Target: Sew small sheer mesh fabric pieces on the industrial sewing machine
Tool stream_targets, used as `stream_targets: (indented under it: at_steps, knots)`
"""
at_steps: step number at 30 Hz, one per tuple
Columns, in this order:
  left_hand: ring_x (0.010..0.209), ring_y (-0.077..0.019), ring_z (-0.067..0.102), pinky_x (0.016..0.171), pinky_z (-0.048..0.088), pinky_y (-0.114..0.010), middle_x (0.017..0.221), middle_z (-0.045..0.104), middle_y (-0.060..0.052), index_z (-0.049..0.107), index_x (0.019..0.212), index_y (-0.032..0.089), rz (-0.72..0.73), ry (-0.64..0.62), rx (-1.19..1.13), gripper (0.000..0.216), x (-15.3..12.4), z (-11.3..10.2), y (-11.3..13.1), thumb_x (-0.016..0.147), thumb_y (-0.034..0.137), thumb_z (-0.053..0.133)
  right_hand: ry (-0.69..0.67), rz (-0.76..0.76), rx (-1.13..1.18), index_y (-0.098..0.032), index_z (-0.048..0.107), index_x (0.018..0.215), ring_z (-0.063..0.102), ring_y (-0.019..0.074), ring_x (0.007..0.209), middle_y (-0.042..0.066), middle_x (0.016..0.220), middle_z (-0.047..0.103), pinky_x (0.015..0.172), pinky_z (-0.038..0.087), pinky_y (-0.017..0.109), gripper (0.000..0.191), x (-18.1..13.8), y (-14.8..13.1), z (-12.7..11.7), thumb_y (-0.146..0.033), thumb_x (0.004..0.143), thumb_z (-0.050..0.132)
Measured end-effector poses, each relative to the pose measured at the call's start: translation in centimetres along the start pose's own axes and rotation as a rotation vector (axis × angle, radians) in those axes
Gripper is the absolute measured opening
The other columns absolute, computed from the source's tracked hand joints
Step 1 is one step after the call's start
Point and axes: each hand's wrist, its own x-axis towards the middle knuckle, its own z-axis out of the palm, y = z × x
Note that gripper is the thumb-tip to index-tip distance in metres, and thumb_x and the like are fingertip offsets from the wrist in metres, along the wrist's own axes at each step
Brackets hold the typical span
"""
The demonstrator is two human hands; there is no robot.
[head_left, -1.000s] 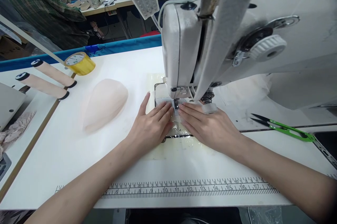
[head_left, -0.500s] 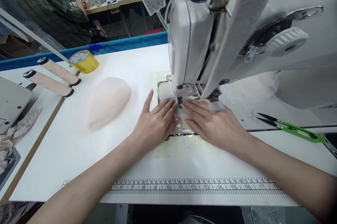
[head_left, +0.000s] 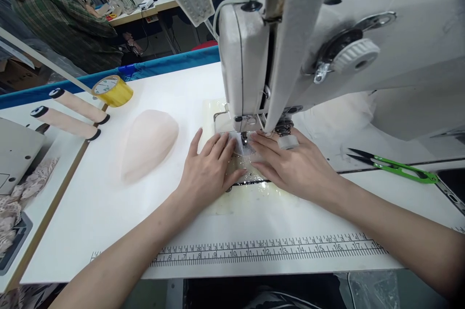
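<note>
Two peach thread spools point(head_left: 66, 123), then a yellow tape roll point(head_left: 118, 93), precede a sheer rounded fabric panel point(head_left: 149, 142). Left hand point(head_left: 205, 167): palm down, fingers extended and spread. Translucent fabric piece point(head_left: 240, 149): at the presser foot point(head_left: 244, 139), between both hands. Right hand point(head_left: 292, 166): flat, fingers extended. Green-handled thread snips point(head_left: 399, 169): far right.

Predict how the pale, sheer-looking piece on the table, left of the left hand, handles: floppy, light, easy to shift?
The pale piece is probably floppy, since it looks like thin, sheer fabric. Likely light: its lower edge nearly fades into the white tabletop. A push may slide or wrinkle it, as nothing visible pins it down.
</note>
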Motion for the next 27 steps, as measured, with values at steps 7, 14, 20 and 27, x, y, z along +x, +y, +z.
stream_targets:
  at_steps: [7,14,20,27]
  knots:
    - [0.078,-0.0165,0.066,0.079,0.045,-0.035,0.082,0.070,-0.001,0.067,0.094,0.019,0.113,0.178,-0.080,0.012,0.6,-1.1,-0.7,0.093,0.019,0.055,0.103,-0.056,0.051,-0.013,0.069,0.107,0.067,0.0183,0.085,0.007,0.103,0.073,0.094,0.044,0.038,0.035,-0.1,-0.6,-0.8,0.000,0.088,0.043]
    - [0.075,-0.0144,0.066,0.099,0.043,-0.041,0.087,0.071,-0.001,0.067,0.101,0.020,0.122,0.076,-0.244,0.020,0.7,-0.6,-0.7,0.096,0.022,0.047,0.072,-0.062,0.108,-0.016,0.069,0.082,0.063,0.0157,0.074,0.004,0.090,0.072,0.087,0.047,0.034,0.032,-0.1,-1.3,-0.6,0.002,0.085,0.042]
    - [0.091,-0.0193,0.063,0.101,0.043,-0.045,0.099,0.067,-0.007,0.066,0.111,0.016,0.041,-0.025,-0.284,0.024,0.6,-0.1,-0.1,0.095,0.019,0.048,0.052,-0.011,0.013,-0.014,0.070,0.085,0.061,0.0184,0.073,0.007,0.099,0.072,0.093,0.045,0.036,0.023,-0.1,-0.9,0.0,-0.009,0.091,0.048]
    - [0.123,-0.0272,0.055,0.117,0.024,-0.057,0.127,0.062,-0.014,0.059,0.125,0.013,0.116,-0.047,-0.182,0.039,-0.1,0.0,0.9,0.097,0.038,0.049,0.007,0.025,-0.023,-0.014,0.070,0.091,0.062,0.0236,0.094,0.007,0.079,0.072,0.102,0.039,0.041,0.021,-0.2,-0.3,0.2,-0.019,0.094,0.049]
